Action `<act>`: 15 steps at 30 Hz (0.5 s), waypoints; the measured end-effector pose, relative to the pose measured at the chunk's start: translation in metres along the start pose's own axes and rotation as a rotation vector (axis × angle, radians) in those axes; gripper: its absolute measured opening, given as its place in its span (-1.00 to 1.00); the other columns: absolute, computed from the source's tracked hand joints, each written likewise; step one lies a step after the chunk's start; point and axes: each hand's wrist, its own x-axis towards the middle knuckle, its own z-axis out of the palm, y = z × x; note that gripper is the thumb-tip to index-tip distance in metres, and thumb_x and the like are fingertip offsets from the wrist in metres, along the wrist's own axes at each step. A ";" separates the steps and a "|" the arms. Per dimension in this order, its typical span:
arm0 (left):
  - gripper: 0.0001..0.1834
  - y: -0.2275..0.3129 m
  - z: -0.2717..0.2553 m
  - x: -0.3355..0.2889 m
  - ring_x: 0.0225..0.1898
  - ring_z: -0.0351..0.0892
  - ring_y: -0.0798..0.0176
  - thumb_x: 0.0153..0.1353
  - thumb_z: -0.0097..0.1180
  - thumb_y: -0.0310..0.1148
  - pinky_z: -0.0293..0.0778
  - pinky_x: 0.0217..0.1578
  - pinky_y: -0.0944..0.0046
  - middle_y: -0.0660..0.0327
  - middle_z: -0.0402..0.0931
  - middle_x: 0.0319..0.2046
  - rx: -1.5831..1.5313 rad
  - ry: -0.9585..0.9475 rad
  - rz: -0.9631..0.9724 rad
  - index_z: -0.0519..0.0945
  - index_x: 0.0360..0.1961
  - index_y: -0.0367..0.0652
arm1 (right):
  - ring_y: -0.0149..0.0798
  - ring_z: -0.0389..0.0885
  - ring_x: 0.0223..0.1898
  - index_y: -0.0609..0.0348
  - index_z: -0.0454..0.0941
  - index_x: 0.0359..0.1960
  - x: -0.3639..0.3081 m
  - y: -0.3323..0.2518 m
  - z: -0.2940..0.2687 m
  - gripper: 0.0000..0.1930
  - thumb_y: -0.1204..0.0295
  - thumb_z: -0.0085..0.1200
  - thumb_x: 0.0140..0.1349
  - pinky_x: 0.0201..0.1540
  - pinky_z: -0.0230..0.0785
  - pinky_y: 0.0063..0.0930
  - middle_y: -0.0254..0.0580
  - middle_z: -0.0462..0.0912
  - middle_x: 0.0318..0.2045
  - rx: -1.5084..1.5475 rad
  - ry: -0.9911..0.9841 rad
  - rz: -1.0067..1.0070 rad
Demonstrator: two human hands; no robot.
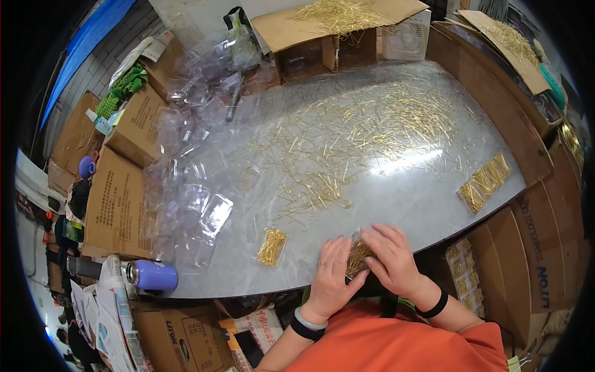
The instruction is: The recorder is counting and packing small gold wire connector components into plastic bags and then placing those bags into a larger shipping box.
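Note:
At the table's near edge, my left hand [328, 282] and my right hand [395, 263] cup a small box of thin gold-coloured pins [357, 257] from both sides. My right thumb lies against the pins, and the fingers of both hands hide most of the box. To the left of my left hand, a clear plastic box [271, 247] packed with the same pins lies on the grey table [427, 220]. Several filled boxes [485, 183] stand in a row near the right edge. Loose gold pins [396, 118] are scattered over the middle and far part of the table.
Empty clear plastic boxes [198, 173] are heaped along the left side. A purple bottle [152, 275] lies at the near left corner. Cardboard boxes [118, 201] wall the left; a cardboard barrier [496, 93] borders the right. A cardboard shelf [297, 59] and white fan [406, 38] stand behind.

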 end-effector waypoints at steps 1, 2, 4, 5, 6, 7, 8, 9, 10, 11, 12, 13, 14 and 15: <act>-0.21 0.000 0.001 -0.001 0.29 0.40 -0.19 0.16 0.41 -0.31 0.27 0.35 -0.22 -0.15 0.39 0.24 -0.028 0.008 -0.024 0.34 0.36 -0.35 | 0.00 0.52 0.23 0.16 0.56 0.16 0.003 0.001 -0.002 -0.56 0.50 0.24 0.21 0.30 0.28 0.00 -0.13 0.64 0.14 -0.009 -0.052 -0.006; -0.22 -0.001 0.001 -0.003 0.29 0.40 -0.19 0.17 0.41 -0.31 0.27 0.35 -0.23 -0.15 0.38 0.26 -0.057 0.017 -0.049 0.35 0.35 -0.35 | 0.01 0.51 0.24 0.16 0.55 0.18 0.006 0.002 -0.003 -0.55 0.49 0.25 0.22 0.31 0.28 0.01 -0.10 0.63 0.15 -0.017 -0.104 -0.012; -0.18 -0.003 0.004 -0.007 0.26 0.41 -0.24 0.11 0.44 -0.33 0.27 0.35 -0.20 -0.08 0.44 0.15 -0.128 0.059 -0.087 0.33 0.36 -0.32 | 0.05 0.49 0.27 0.16 0.53 0.20 0.006 0.005 0.000 -0.53 0.46 0.25 0.22 0.32 0.28 0.03 -0.07 0.61 0.17 -0.025 -0.147 -0.062; -0.15 -0.004 0.005 -0.008 0.25 0.42 -0.27 0.09 0.46 -0.34 0.27 0.35 -0.18 -0.05 0.47 0.10 -0.164 0.081 -0.105 0.31 0.37 -0.31 | 0.07 0.48 0.28 0.16 0.52 0.21 0.002 0.012 0.003 -0.52 0.44 0.26 0.23 0.33 0.27 0.04 -0.06 0.59 0.18 -0.030 -0.141 -0.102; -0.16 -0.002 0.002 -0.007 0.25 0.41 -0.27 0.09 0.46 -0.34 0.26 0.35 -0.17 -0.04 0.47 0.08 -0.052 0.057 -0.062 0.31 0.36 -0.30 | 0.09 0.46 0.29 0.17 0.52 0.22 0.000 0.017 0.005 -0.51 0.43 0.26 0.23 0.34 0.26 0.05 -0.05 0.58 0.19 -0.037 -0.134 -0.141; -0.16 0.001 -0.002 -0.003 0.26 0.40 -0.27 0.10 0.46 -0.33 0.25 0.36 -0.16 -0.04 0.47 0.06 0.059 0.033 -0.018 0.31 0.36 -0.29 | 0.12 0.45 0.30 0.16 0.51 0.23 -0.002 0.020 0.006 -0.49 0.40 0.27 0.23 0.35 0.25 0.07 -0.04 0.55 0.22 -0.033 -0.143 -0.134; -0.17 0.002 -0.006 -0.001 0.26 0.39 -0.27 0.10 0.45 -0.33 0.24 0.36 -0.15 -0.03 0.47 0.03 0.170 0.009 0.026 0.31 0.36 -0.28 | 0.15 0.44 0.31 0.15 0.50 0.24 -0.003 0.021 0.006 -0.47 0.37 0.28 0.23 0.36 0.25 0.08 -0.03 0.52 0.25 -0.030 -0.152 -0.127; -0.19 0.002 -0.007 -0.001 0.28 0.37 -0.27 0.10 0.43 -0.35 0.23 0.37 -0.15 -0.05 0.45 0.06 0.168 -0.006 0.033 0.31 0.35 -0.29 | 0.18 0.43 0.32 0.14 0.49 0.26 -0.002 0.020 0.006 -0.45 0.35 0.29 0.22 0.36 0.24 0.09 -0.02 0.49 0.28 -0.025 -0.162 -0.121; -0.21 0.002 -0.009 0.000 0.30 0.35 -0.27 0.11 0.41 -0.37 0.22 0.37 -0.14 -0.07 0.44 0.09 0.167 -0.022 0.040 0.32 0.34 -0.29 | 0.20 0.42 0.32 0.13 0.49 0.26 0.000 0.018 0.004 -0.43 0.31 0.31 0.20 0.37 0.24 0.10 0.00 0.46 0.30 -0.023 -0.163 -0.112; -0.23 0.002 -0.010 0.000 0.31 0.33 -0.27 0.11 0.39 -0.39 0.20 0.38 -0.14 -0.08 0.42 0.12 0.164 -0.038 0.047 0.32 0.33 -0.29 | 0.21 0.41 0.32 0.12 0.48 0.26 0.003 0.015 0.001 -0.41 0.27 0.33 0.19 0.37 0.24 0.10 0.01 0.42 0.33 -0.021 -0.163 -0.104; -0.20 0.003 -0.013 0.000 0.34 0.29 -0.26 0.10 0.36 -0.42 0.17 0.40 -0.13 -0.11 0.37 0.18 0.046 -0.040 -0.011 0.28 0.36 -0.28 | 0.23 0.41 0.32 0.11 0.48 0.26 0.005 0.012 -0.002 -0.38 0.23 0.35 0.17 0.37 0.24 0.11 0.02 0.39 0.35 -0.018 -0.163 -0.093; -0.18 0.005 -0.017 0.001 0.37 0.25 -0.25 0.10 0.33 -0.45 0.13 0.43 -0.13 -0.13 0.31 0.23 -0.073 -0.042 -0.070 0.23 0.38 -0.27 | 0.23 0.40 0.32 0.10 0.48 0.26 0.007 0.009 -0.005 -0.35 0.18 0.37 0.14 0.38 0.25 0.11 0.04 0.38 0.36 -0.055 -0.205 -0.126; -0.15 0.006 -0.019 0.001 0.40 0.21 -0.24 0.09 0.30 -0.47 0.09 0.45 -0.12 -0.15 0.25 0.29 -0.192 -0.044 -0.128 0.19 0.41 -0.26 | 0.24 0.39 0.32 0.10 0.49 0.26 0.009 0.006 -0.007 -0.32 0.14 0.38 0.11 0.38 0.25 0.11 0.05 0.36 0.36 -0.092 -0.247 -0.159; -0.13 0.003 -0.018 -0.001 0.42 0.20 -0.22 0.08 0.26 -0.49 0.07 0.46 -0.10 -0.15 0.21 0.32 -0.381 -0.019 -0.172 0.14 0.42 -0.25 | 0.25 0.38 0.33 0.10 0.49 0.25 0.011 0.003 -0.008 -0.29 0.10 0.39 0.08 0.38 0.25 0.11 0.07 0.35 0.37 -0.129 -0.289 -0.196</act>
